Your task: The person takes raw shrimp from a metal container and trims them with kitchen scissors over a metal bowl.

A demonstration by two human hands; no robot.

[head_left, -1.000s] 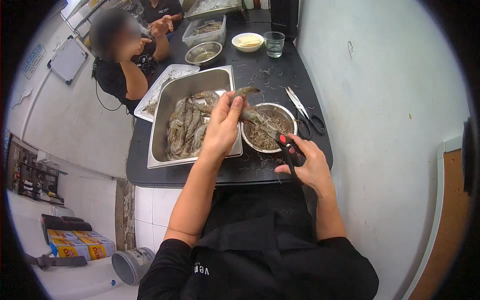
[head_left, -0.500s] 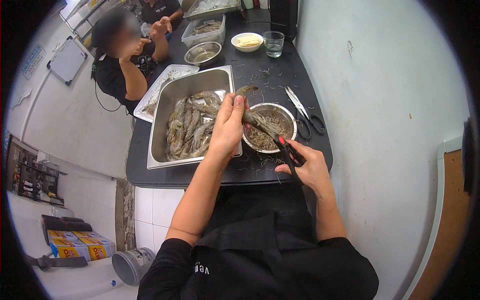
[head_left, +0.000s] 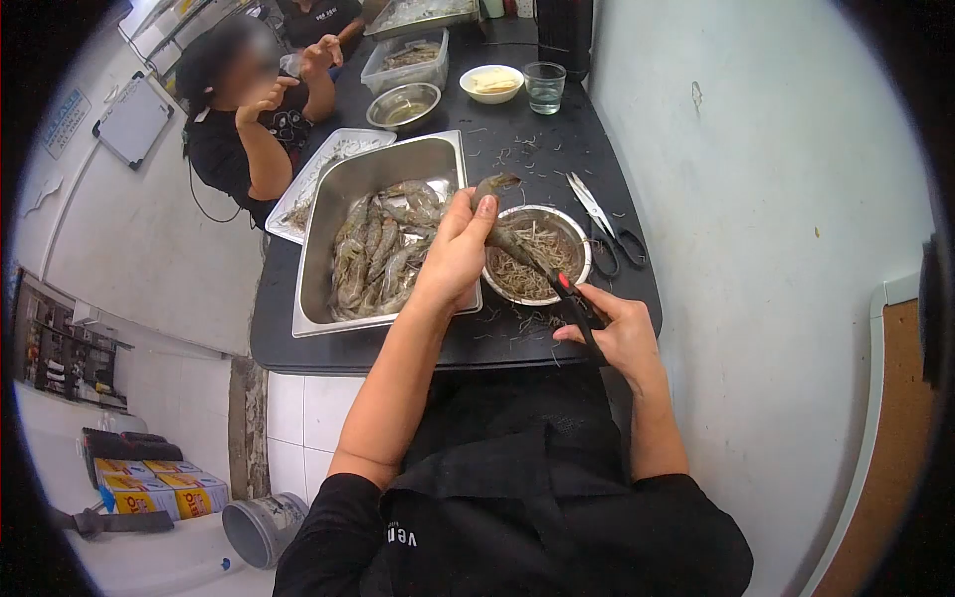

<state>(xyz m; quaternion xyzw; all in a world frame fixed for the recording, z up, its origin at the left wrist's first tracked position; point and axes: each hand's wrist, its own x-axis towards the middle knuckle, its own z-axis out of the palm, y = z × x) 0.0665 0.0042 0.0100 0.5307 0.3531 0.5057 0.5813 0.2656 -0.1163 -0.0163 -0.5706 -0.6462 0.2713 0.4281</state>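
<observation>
My left hand (head_left: 460, 244) is closed round a grey shrimp (head_left: 494, 184), whose tail sticks out above my fingers and whose front end points down to the right. Black-handled scissors (head_left: 577, 310) with a red spot at the pivot are in my right hand (head_left: 624, 333), their blades against the shrimp's front end. Beneath is a round metal bowl (head_left: 585, 261) holding thin shrimp trimmings (head_left: 527, 271). To the left, a deep steel tray (head_left: 316, 284) holds several whole shrimps (head_left: 373, 249).
A second pair of scissors (head_left: 595, 211) lies right of the bowl. Farther back are a glass (head_left: 544, 90), a white bowl (head_left: 492, 97), a metal bowl (head_left: 405, 105) and a plastic tub (head_left: 408, 72). A person (head_left: 234, 129) is at the left side; another is behind.
The scissors' handles have closed together and turned steeper along the shrimp. My left hand has shifted slightly right with the shrimp. The person at the left has moved their head and hands a little.
</observation>
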